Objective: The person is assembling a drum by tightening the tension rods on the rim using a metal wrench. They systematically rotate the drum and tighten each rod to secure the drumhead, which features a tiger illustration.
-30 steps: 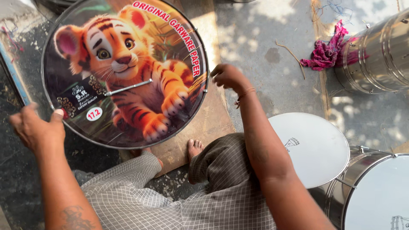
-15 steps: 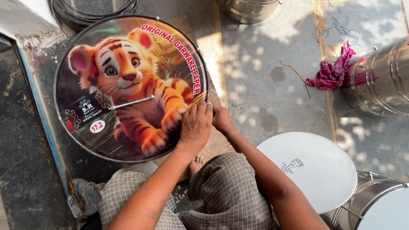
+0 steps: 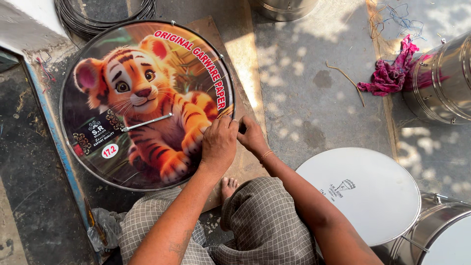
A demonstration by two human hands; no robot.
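Seen from above: left hand (image 3: 219,142) palm-down, fingers curled together, pressing the right rim of a round tiger-printed drumhead (image 3: 147,103) on a wooden board (image 3: 245,54). Right hand (image 3: 251,135) alongside, fingers pinched at the same rim, wrist bent.

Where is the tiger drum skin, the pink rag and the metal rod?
tiger drum skin (image 3: 147,103): head view, on the tiger's face.
pink rag (image 3: 390,73): head view, its bunched middle.
metal rod (image 3: 147,122): head view, mid-length.
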